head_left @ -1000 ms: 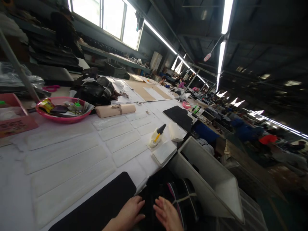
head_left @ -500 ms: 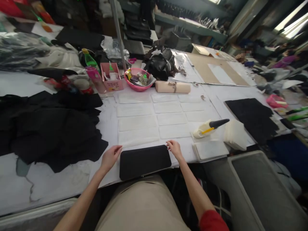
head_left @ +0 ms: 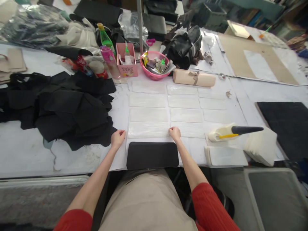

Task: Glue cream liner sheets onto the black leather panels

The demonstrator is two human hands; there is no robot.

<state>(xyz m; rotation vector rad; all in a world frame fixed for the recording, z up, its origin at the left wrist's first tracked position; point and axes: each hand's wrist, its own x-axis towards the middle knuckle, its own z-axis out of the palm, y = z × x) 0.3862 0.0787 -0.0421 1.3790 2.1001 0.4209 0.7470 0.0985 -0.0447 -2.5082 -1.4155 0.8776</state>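
Several pale translucent rectangular sheets lie in rows on the white-covered table. My left hand (head_left: 118, 138) is closed in a pinch beside the left end of the nearest sheet (head_left: 148, 130); whatever is between its fingertips is too small to make out. At that sheet's right end, the fingers of my right hand (head_left: 175, 132) are pressed together at its edge, and what they hold cannot be made out. A black flat panel (head_left: 152, 156) with rounded corners lies at the table's front edge, between my forearms.
Black cut pieces (head_left: 69, 109) are heaped at left. A glue container (head_left: 220, 133) with a yellow-handled tool, a white stack (head_left: 226, 156) and a fanned stack (head_left: 261, 146) stand at right. Behind are a pink basket (head_left: 155, 75), a pink box (head_left: 128, 70) and a beige roll (head_left: 193, 78).
The camera view has shifted and tilted down. Both hands have moved forward, away from the black panel, toward the ends of the nearest sheet. Their fingers look more closed.
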